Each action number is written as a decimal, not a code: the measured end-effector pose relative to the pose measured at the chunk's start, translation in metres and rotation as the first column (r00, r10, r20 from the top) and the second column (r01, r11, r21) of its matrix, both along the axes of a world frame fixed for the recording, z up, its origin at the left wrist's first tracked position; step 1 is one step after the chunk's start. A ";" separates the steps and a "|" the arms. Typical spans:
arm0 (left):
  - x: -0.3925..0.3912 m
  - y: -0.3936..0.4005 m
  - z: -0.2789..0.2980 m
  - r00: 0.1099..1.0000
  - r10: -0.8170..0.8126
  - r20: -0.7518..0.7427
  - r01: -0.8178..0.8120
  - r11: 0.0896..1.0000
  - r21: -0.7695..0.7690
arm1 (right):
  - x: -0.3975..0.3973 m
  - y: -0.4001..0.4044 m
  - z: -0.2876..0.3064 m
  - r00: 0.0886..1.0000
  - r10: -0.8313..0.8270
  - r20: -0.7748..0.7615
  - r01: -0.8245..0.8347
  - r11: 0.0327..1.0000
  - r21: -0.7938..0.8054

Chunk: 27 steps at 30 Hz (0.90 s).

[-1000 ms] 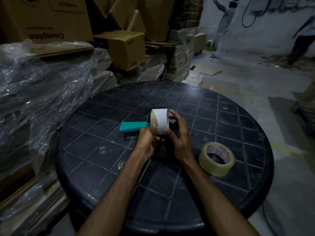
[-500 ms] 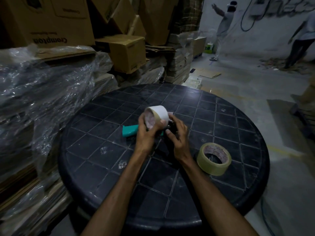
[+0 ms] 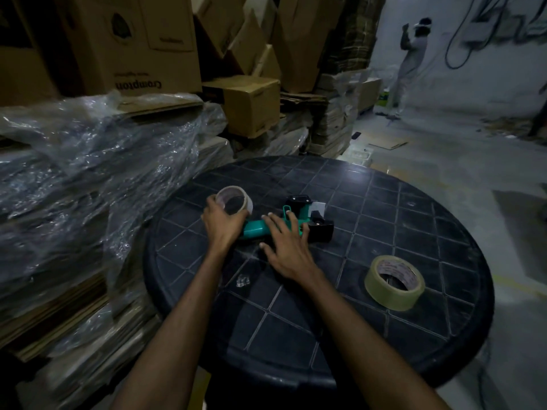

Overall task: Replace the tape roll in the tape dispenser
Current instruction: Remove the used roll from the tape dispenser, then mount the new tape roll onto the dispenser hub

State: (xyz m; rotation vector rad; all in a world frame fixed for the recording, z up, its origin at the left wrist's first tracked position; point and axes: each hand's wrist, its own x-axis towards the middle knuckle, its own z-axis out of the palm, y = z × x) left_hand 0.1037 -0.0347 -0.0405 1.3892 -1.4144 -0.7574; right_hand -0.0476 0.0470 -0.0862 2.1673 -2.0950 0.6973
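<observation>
A teal and black tape dispenser (image 3: pixel 305 220) lies on its side on the round black table (image 3: pixel 384 220), with no roll on it. My right hand (image 3: pixel 284 244) rests flat on its teal handle, fingers spread. My left hand (image 3: pixel 222 220) grips an empty pale cardboard tape core (image 3: pixel 233 199) at the table's left edge, just left of the dispenser. A full roll of beige tape (image 3: pixel 395 281) lies flat on the table to the right, apart from both hands.
Plastic-wrapped stacks of flattened cardboard (image 3: pixel 88 187) press against the table's left side, with cardboard boxes (image 3: pixel 130 45) piled above them. A person in white (image 3: pixel 411 60) stands far off by the back wall. Bare concrete floor lies to the right.
The core has come off the dispenser; my left hand carried it left and down to the table. My right hand let go and now lies flat on the dispenser.
</observation>
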 end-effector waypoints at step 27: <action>-0.037 0.088 -0.032 0.999 0.043 0.008 -0.042 0.993 -0.113 | -0.010 0.055 -0.012 0.909 0.114 0.402 -0.018 0.972 -0.235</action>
